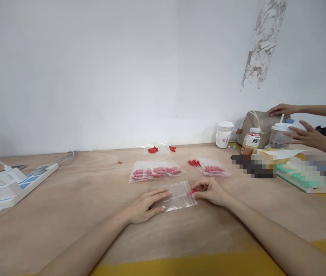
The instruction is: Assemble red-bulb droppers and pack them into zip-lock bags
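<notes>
A clear zip bag (177,199) lies flat on the table between my hands. My left hand (144,205) holds its left end, with the thumb and the fingers on the plastic. At the right end, by the bag's mouth, my right hand (210,191) pinches a red-tipped stick (193,191). The stick's pale shaft reaches left into the bag. Behind my hands lie several filled zip bags (157,170) of red-tipped sticks. Another filled bag (213,168) is to the right, with 3 loose red-tipped sticks (194,164) beside it.
Small red pieces (153,150) lie near the wall. A power strip (22,188) with chargers is at left. At right stand a white cup (224,134), a drink bottle (251,142), a lidded clear cup (279,136) and a grey bag (256,120). Another person's hands (307,134) reach in there.
</notes>
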